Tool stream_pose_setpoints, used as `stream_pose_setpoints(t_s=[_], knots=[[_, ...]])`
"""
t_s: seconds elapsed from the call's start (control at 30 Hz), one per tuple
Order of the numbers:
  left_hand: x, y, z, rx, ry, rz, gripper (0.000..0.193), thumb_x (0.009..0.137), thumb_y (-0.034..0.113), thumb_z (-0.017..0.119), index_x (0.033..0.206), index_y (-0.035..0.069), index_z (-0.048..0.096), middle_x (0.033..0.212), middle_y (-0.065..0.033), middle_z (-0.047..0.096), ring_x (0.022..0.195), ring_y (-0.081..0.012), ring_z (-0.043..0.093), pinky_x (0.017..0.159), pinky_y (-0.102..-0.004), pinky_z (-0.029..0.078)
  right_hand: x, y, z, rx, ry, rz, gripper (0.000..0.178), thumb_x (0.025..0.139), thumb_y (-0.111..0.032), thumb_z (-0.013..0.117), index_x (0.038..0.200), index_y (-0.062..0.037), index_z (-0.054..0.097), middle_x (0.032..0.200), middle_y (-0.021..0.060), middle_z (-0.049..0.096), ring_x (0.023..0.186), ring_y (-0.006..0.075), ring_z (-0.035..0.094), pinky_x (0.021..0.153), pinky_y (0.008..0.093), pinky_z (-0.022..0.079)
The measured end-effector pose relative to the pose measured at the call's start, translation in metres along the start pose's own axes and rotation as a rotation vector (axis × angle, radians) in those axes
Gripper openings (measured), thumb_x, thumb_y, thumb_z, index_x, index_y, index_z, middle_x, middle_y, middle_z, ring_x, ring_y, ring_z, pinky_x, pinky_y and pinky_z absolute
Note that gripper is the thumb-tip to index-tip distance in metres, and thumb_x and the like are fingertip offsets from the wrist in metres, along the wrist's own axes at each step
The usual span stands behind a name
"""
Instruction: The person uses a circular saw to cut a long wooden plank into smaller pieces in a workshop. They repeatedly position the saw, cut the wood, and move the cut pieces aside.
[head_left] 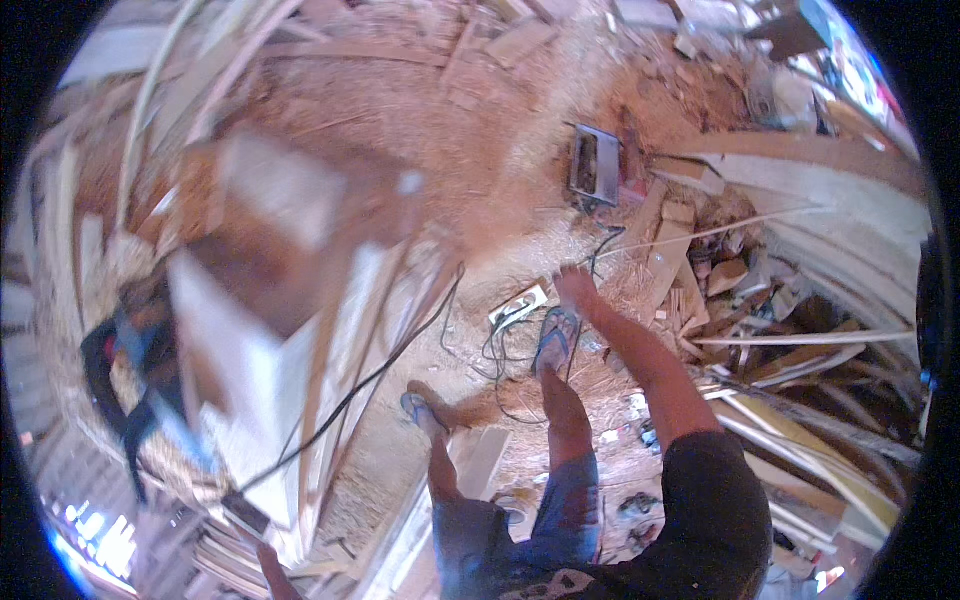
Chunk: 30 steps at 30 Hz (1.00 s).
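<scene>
At the lower left, my left hand (268,560) is closed at the end of a dark, boxy corded tool (246,512), whose exact kind I cannot make out. A black cord (370,375) runs from it up toward the middle. My right arm reaches forward, and my right hand (574,286) is blurred, its fingers seemingly drawn together. Just beyond my right foot, a pale power strip (518,304) lies on the ground close to that hand, with cables (500,350) looped beside it. Another black cable (606,245) passes next to my right fingers, toward a metal-framed machine (596,165).
A large, blurred wooden block or box (240,330) stands at left beside upright boards (345,320). Sawdust (400,120) covers the ground. Offcuts (670,240) and a heap of wood strips (830,440) fill the right side. My sandalled feet (556,340) stand among the cables.
</scene>
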<state>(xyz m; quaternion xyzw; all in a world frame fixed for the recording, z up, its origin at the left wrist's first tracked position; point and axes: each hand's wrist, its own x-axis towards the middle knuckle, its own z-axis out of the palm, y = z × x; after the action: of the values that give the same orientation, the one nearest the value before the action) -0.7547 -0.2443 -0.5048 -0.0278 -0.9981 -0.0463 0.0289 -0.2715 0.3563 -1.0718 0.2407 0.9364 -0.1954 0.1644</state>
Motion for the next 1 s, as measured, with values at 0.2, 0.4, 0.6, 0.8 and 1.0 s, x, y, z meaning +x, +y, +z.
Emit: stream_pose_setpoints(t_s=[0.2,0.4,0.6,0.8,1.0], knots=[[0.008,-0.009,0.009,-0.018,0.044,0.052,0.069,0.107,0.045,0.045,0.160,0.003,0.033,0.167,-0.0234,0.027,0.155,-0.0398,0.024,0.121,-0.0634,0.019,-0.154,-0.104,-0.048,0.500,-0.133,0.291,0.038,0.090,-0.032,0.070,0.113,-0.0016,0.073,0.102,0.0234,0.075,0.091,0.0366,0.075,0.080,0.0494,0.059],[-0.028,-0.021,0.031,0.069,0.195,0.059,0.070,0.107,0.045,0.048,0.161,0.003,0.031,0.168,-0.0249,0.024,0.157,-0.0416,0.021,0.121,-0.0677,0.017,-0.186,-0.237,-0.280,0.991,-0.525,0.167,0.034,0.095,-0.018,0.069,0.123,0.0022,0.070,0.107,0.0145,0.076,0.096,0.0190,0.073,0.083,0.0329,0.056],[-0.020,-0.084,-0.027,-0.176,-0.028,-0.056,0.093,0.101,0.064,0.045,0.163,0.000,0.021,0.172,-0.0203,0.014,0.160,-0.0346,0.010,0.128,-0.0568,0.007,-0.104,-0.527,-0.517,0.988,-0.587,-0.161,0.032,0.103,-0.018,0.063,0.124,0.0046,0.068,0.095,0.0086,0.071,0.084,0.0172,0.069,0.084,0.0305,0.055],[-0.004,-0.327,-0.018,-0.274,0.272,-0.985,0.097,0.101,0.060,0.052,0.161,-0.008,0.019,0.170,-0.0271,0.013,0.160,-0.0359,0.007,0.129,-0.0489,0.008,0.009,-0.790,-0.486,0.261,-0.184,-0.721,0.037,0.097,-0.018,0.072,0.127,0.0043,0.066,0.101,0.0092,0.070,0.100,0.0185,0.067,0.089,0.0323,0.054],[0.035,-0.414,-0.035,-0.795,0.540,-1.450,0.103,0.093,0.046,0.072,0.157,-0.014,0.017,0.160,-0.0371,0.031,0.151,-0.0445,0.031,0.125,-0.0430,0.025,0.042,-0.889,-0.418,-0.093,-0.895,-0.745,0.060,0.088,-0.046,0.080,0.127,-0.0014,0.066,0.121,0.0213,0.070,0.112,0.0322,0.068,0.097,0.0435,0.052]])
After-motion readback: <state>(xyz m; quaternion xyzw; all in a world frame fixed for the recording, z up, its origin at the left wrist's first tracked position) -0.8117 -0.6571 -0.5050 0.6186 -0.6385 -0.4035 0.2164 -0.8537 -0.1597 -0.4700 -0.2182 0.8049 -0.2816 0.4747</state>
